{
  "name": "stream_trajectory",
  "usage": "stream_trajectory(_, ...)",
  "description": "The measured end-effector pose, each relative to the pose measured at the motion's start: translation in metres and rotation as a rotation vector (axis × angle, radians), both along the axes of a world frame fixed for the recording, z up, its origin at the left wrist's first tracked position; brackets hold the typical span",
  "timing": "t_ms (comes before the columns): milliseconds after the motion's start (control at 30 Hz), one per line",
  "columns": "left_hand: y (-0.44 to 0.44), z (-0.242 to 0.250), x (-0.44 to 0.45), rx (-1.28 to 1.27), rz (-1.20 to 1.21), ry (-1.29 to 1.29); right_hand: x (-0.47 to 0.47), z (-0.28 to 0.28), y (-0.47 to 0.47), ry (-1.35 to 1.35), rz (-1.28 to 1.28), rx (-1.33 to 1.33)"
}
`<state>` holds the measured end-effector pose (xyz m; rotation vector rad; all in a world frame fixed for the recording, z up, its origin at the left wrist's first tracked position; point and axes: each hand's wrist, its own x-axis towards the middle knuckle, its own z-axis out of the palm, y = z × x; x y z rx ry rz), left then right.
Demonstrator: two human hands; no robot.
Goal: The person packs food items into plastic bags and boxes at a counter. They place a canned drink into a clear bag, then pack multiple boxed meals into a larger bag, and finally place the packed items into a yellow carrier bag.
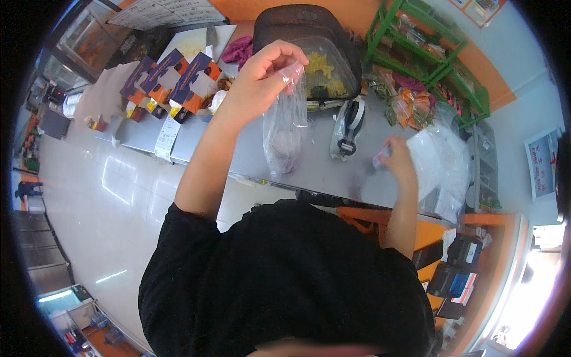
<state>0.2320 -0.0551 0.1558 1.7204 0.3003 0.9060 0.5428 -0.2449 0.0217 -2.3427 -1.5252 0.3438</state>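
My left hand (263,80) holds up a clear plastic bag (285,129) by its gathered top; a small round thing shows in the bag's lower part. Over the steel table's right part, my right hand (398,156) has its fingers bent round a small pinkish item (381,157). Just right of that hand lies a pile of clear and white plastic bags (437,160). Between my hands a tape dispenser (350,129) rests on the steel table (312,156). Behind the bag stands a dark lidded container (308,26) with yellow pieces seen through its clear window.
Several orange and purple food boxes (194,82) stand at the left, beside a paper slip (167,138). Behind them a knife (210,42) lies on a white cutting board (192,38). Green racks (419,49) and packets of vegetables (412,107) are at the back right.
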Motion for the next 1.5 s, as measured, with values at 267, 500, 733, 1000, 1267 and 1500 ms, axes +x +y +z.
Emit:
stream_trajectory(267, -0.023, 0.011, 0.011, 0.018, -0.046, 0.036, -0.08, 0.031, 0.038, 0.484, 0.464, 0.64)
stream_trajectory(500, -0.001, -0.002, -0.051, 0.482, -0.007, 0.346, -0.194, 0.021, 0.122, 1.167, 0.379, 0.148)
stream_trajectory(733, -0.047, -0.112, -0.046, 0.154, 0.134, 0.498, -0.205, 0.063, 0.094, -0.071, 0.559, 0.586)
stream_trajectory(1000, -0.064, -0.104, -0.041, -0.332, 0.222, -0.055, -0.154, 0.036, 0.098, 1.003, 0.828, 0.237)
stream_trajectory(1267, -0.035, -0.082, -0.06, -0.419, 0.183, -0.187, -0.181, -0.013, 0.082, 1.113, 0.832, -0.078)
stream_trajectory(1500, -0.048, -0.091, -0.045, -0.313, 0.423, 0.104, -0.201, -0.04, 0.059, 0.55, 0.545, 0.543)
